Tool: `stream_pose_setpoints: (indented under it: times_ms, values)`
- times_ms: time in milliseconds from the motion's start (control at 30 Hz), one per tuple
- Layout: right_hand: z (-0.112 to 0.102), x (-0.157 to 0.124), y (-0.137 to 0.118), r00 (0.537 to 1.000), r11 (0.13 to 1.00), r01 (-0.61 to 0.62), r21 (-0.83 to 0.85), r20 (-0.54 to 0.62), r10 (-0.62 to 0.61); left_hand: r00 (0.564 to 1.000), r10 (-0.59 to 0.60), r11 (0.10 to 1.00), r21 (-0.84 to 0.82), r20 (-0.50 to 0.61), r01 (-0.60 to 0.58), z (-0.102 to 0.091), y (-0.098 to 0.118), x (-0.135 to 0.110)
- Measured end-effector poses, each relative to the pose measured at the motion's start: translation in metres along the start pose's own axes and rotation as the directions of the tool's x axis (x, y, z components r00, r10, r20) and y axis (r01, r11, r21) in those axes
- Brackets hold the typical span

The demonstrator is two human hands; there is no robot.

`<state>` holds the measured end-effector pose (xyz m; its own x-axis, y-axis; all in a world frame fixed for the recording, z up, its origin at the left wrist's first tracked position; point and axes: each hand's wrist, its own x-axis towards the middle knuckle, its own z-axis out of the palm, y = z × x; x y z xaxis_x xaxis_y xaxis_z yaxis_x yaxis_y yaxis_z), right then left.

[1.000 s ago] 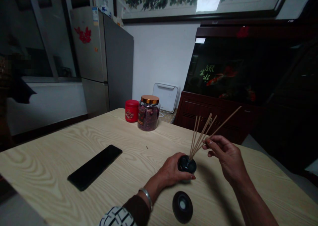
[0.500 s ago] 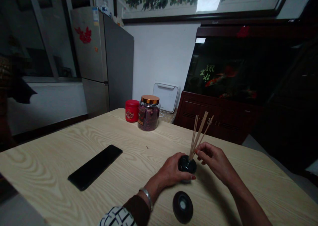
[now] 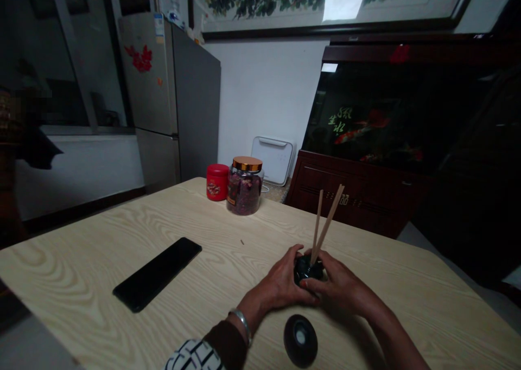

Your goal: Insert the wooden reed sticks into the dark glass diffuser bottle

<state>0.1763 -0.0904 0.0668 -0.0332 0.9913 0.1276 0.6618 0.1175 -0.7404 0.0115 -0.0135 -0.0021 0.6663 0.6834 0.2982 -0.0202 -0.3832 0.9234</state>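
A small dark, glossy round holder [image 3: 303, 268] stands on the table, with several thin sticks [image 3: 328, 224] rising from its top. The sticks lean in two groups, one nearly upright and one tilted right. My left hand [image 3: 283, 280] is wrapped round the holder's left side. From the right, my right hand [image 3: 340, 283] grips the same holder, its thumb across the front and its fingers behind. Both hands hide much of the holder's sides. Close in front of them lies a dark round lid-like piece [image 3: 291, 343] with a pale centre.
A black phone [image 3: 157, 275] lies on the wooden table [image 3: 191, 332] at the left. Near the far edge stand a red canister [image 3: 217, 183] and a glass jar [image 3: 243, 193] with a copper-coloured lid. A tiny dark bit [image 3: 242, 242] lies mid-table.
My right hand has come down from the sticks and closed round the holder. The sticks, fanned apart before, now stand in two tighter groups. My left hand stays on the holder.
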Motion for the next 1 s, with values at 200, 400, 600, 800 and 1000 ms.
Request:
stream_pose_setpoints:
  times_ms: [200, 400, 600, 800, 1000]
  values:
    - [0.006, 0.023, 0.029, 0.994, 0.998, 0.01, -0.062, -0.105, -0.017, 0.995, -0.018, 0.999, 0.024, -0.095, 0.02, 0.001, -0.015, 0.001]
    - [-0.001, 0.072, 0.059, 0.942, 0.991, -0.053, -0.121, -0.336, 0.009, 0.994, -0.012, 0.997, 0.08, -0.106, 0.02, 0.002, -0.022, 0.0]
    - [0.002, 0.09, 0.07, 0.897, 0.992, -0.084, -0.097, -0.44, 0.033, 0.993, -0.047, 0.996, 0.068, -0.107, 0.054, 0.0, -0.019, 0.001]
    - [0.015, 0.032, 0.053, 0.77, 0.977, -0.084, 0.195, -0.61, 0.188, 0.973, -0.114, 0.984, -0.155, -0.203, 0.083, -0.002, -0.001, 0.004]
    - [-0.017, -0.032, -0.034, 0.933, 0.656, 0.112, 0.747, -0.306, 0.189, 0.999, -0.049, 0.747, -0.664, -0.012, 0.029, -0.02, 0.068, -0.002]
